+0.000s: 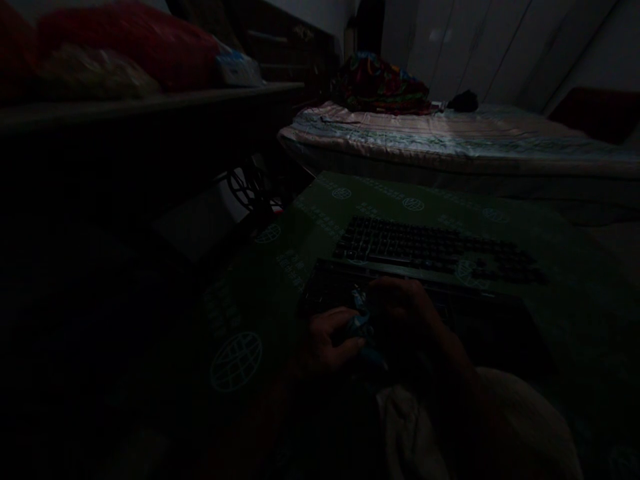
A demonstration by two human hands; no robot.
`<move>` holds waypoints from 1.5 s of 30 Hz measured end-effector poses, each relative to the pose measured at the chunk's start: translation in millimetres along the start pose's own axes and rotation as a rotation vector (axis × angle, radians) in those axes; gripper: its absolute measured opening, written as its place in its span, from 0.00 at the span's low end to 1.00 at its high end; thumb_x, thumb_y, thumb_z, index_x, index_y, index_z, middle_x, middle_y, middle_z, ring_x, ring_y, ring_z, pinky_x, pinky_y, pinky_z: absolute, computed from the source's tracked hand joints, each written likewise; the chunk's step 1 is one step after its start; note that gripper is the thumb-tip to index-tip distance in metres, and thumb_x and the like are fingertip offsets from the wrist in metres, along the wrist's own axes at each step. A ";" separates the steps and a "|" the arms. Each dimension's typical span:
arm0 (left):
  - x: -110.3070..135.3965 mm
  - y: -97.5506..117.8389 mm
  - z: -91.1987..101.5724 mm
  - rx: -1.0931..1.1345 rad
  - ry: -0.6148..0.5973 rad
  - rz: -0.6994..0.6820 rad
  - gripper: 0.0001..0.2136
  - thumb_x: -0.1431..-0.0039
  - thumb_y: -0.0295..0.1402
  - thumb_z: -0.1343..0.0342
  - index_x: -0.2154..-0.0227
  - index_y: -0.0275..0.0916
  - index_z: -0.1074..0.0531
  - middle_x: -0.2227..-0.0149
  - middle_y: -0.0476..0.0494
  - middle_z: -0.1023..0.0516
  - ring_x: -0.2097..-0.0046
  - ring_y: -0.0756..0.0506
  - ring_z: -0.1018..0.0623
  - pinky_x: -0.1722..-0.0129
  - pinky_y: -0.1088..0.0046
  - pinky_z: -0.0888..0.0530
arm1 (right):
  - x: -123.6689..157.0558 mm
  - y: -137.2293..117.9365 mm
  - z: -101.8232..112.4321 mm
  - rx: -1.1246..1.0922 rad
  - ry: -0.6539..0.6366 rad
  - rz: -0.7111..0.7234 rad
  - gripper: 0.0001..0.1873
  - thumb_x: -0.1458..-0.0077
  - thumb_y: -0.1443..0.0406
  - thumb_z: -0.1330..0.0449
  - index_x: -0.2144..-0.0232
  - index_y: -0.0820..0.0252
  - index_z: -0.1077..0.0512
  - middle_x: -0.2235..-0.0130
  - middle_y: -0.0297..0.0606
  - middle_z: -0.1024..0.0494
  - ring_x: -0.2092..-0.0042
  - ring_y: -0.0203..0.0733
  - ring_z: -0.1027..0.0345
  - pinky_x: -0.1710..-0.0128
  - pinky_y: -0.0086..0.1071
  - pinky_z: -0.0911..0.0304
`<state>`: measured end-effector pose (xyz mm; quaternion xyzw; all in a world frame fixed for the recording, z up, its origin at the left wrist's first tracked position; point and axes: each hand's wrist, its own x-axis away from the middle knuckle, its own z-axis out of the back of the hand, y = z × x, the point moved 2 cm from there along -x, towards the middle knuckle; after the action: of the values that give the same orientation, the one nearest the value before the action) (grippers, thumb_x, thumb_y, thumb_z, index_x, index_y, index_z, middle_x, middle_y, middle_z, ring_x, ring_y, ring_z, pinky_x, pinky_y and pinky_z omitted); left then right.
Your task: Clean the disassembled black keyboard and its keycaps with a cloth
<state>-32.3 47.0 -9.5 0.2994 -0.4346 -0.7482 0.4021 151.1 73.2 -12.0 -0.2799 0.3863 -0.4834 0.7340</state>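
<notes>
The scene is very dark. A black keyboard unit (430, 250) lies on a green sheet printed with globe marks (280, 267). Just in front of it my left hand (333, 340) is curled around a small blue object (361, 325) that I cannot name. My right hand (403, 310) is closed beside it, its fingers touching the same blue object over the near edge of the dark device. A pale sleeve (480, 427) covers my right forearm.
A bed with a striped sheet (450, 137) stands behind, with a bundle of colourful cloth (380, 83) and a small dark item (463, 101) on it. A dark table at the left (150, 103) carries red bags. A black metal frame (247, 187) stands below it.
</notes>
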 end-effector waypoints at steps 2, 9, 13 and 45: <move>-0.1 -0.8 0.4 0.007 0.014 0.009 0.11 0.52 0.32 0.45 0.65 0.35 0.27 0.63 0.44 0.25 0.61 0.45 0.26 0.61 0.72 0.30 | -0.9 -1.8 -2.6 0.028 0.005 0.035 0.12 0.49 0.70 0.47 0.66 0.59 0.25 0.66 0.38 0.20 0.67 0.39 0.26 0.68 0.28 0.35; 0.2 1.5 1.7 0.022 0.025 -0.011 0.11 0.52 0.32 0.45 0.64 0.36 0.27 0.63 0.44 0.25 0.60 0.45 0.26 0.60 0.72 0.30 | -1.6 0.1 -6.5 0.043 -0.001 0.053 0.11 0.48 0.68 0.47 0.66 0.58 0.25 0.68 0.38 0.20 0.68 0.38 0.27 0.69 0.27 0.35; 0.4 1.3 1.3 0.006 0.033 -0.005 0.10 0.53 0.32 0.44 0.65 0.36 0.27 0.63 0.44 0.25 0.61 0.45 0.26 0.61 0.72 0.30 | -0.4 -1.1 -8.9 -0.041 -0.022 0.023 0.12 0.49 0.68 0.47 0.66 0.59 0.25 0.69 0.38 0.20 0.68 0.38 0.27 0.69 0.27 0.35; 0.2 4.5 4.7 0.017 0.032 0.002 0.06 0.52 0.32 0.46 0.72 0.35 0.28 0.68 0.45 0.28 0.65 0.47 0.27 0.65 0.74 0.31 | -1.9 -8.0 -15.3 -0.024 -0.011 0.028 0.11 0.50 0.69 0.47 0.69 0.59 0.24 0.71 0.37 0.20 0.72 0.38 0.27 0.73 0.26 0.36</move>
<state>-34.6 47.4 -3.4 0.3142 -0.4349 -0.7393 0.4070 133.9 71.4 -13.4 -0.2861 0.3917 -0.4669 0.7394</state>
